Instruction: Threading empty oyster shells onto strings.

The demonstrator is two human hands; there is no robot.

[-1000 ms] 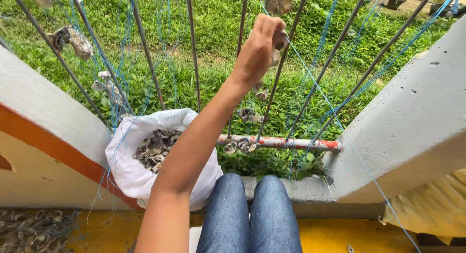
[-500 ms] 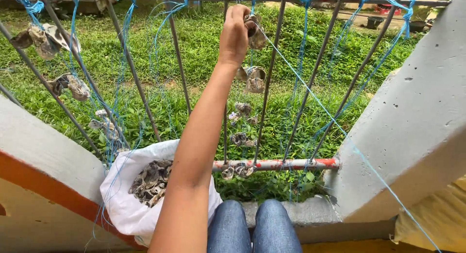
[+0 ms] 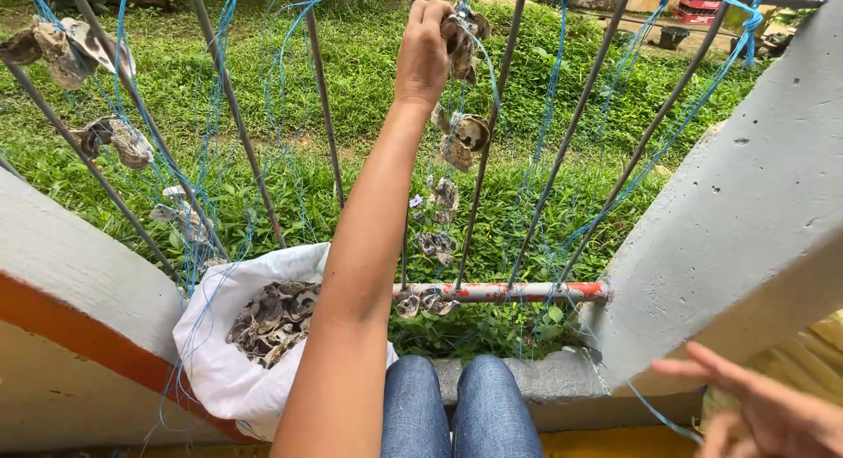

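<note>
- The left hand point(image 3: 426, 50) has climbed higher up the blue cord point(image 3: 492, 80); its fingers are pinched on a shell point(image 3: 463, 45) near the far top rail
- The right hand point(image 3: 773, 414), newly in view near right, spreads its fingers; shell sack point(image 3: 219, 370) sits near left

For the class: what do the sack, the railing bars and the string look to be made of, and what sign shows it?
Sack: likely woven plastic, white and matte; it crumples in soft folds around the shells.
Railing bars: seemingly metal, thin, straight and dull grey; the lower bar carries worn red paint.
String: probably thin synthetic line, bright blue, knotted at the top rail; the left hand grips shells hanging on it.
</note>
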